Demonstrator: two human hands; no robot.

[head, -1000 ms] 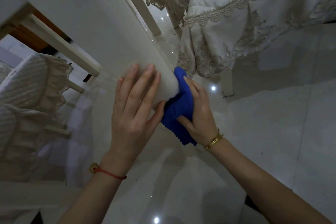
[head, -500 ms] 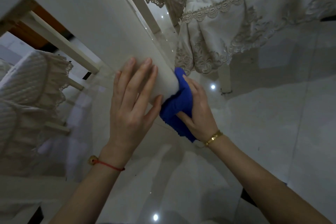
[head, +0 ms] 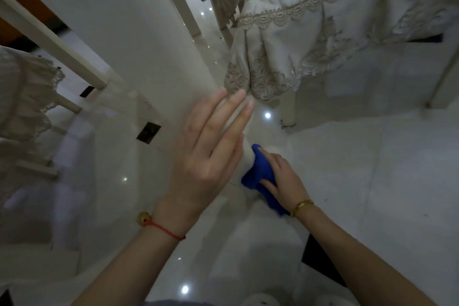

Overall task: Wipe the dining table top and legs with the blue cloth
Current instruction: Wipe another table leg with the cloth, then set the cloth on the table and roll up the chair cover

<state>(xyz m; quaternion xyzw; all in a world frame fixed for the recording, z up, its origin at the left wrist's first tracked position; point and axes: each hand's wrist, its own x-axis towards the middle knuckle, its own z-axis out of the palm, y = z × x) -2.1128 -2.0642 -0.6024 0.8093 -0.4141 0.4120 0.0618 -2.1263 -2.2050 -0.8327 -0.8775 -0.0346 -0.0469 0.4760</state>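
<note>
A thick white table leg point(head: 139, 40) runs from the upper left down to the glossy floor at the middle. My left hand point(head: 211, 151) lies flat against the leg's lower part, fingers spread and straight. The blue cloth point(head: 260, 176) is wrapped against the foot of the leg, just above the floor. My right hand point(head: 285, 181) grips the cloth and presses it onto the leg from the right side. The leg's bottom end is hidden behind my left hand and the cloth.
A chair with a cream lace-trimmed cover point(head: 310, 40) stands close at the upper right, its leg point(head: 288, 112) near the table leg. Another covered chair point(head: 24, 97) is at the left. A thin white rail point(head: 54, 42) crosses the upper left. The white tile floor point(head: 372, 181) reflects lights.
My right hand slid the blue cloth down the leg to its foot. My left hand stayed on the leg and its fingers straightened. The view shifted.
</note>
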